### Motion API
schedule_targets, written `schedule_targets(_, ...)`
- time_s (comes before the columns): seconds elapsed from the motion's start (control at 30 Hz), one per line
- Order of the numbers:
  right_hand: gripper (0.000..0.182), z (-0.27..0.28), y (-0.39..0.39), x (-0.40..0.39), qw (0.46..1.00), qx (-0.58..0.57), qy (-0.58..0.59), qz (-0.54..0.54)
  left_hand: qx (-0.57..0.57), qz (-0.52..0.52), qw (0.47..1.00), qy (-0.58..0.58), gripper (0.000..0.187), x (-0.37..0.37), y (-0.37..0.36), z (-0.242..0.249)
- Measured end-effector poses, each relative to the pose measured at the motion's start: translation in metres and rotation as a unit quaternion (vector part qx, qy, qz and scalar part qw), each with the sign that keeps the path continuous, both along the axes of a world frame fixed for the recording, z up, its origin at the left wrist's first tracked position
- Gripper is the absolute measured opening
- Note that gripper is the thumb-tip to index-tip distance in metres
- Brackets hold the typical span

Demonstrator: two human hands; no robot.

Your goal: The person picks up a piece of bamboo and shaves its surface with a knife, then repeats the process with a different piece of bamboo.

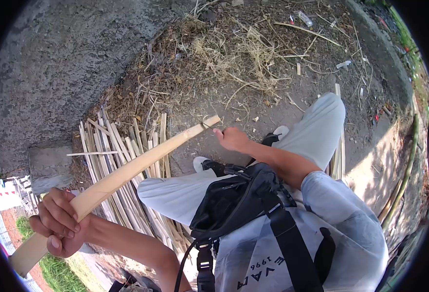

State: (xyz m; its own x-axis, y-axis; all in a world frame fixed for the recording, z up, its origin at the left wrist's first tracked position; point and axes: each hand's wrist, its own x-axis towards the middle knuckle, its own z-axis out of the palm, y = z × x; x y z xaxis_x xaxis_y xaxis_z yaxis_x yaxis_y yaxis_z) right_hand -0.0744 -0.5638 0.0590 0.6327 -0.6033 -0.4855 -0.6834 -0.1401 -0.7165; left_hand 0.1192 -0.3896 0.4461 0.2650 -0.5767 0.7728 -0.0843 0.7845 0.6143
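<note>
A long, pale bamboo strip (141,163) slants across the view from lower left to upper centre. My left hand (61,221) wraps around it near its lower end. Close to the strip's far tip, my right hand (233,139) is closed with the thumb pointing at the strip. A thin dark blade (205,125) lies across the bamboo there, just beyond that thumb. It looks like a knife, its handle hidden in my right fist.
Many split bamboo strips (122,180) lie piled to the left of my legs. Curly shavings (253,53) cover the ground ahead. A rough concrete wall (63,73) stands at the left. A black bag (234,202) hangs at my waist. A green pole (409,170) lies at the right.
</note>
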Motion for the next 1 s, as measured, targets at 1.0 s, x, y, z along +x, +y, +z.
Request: schedule_targets(1.0, 0.063, 0.015, 0.023, -0.014, 0.988, -0.025, -0.132, 0.070, 0.022, 0.081, 0.996, 0.043, 0.022, 0.020, 0.002, -0.006)
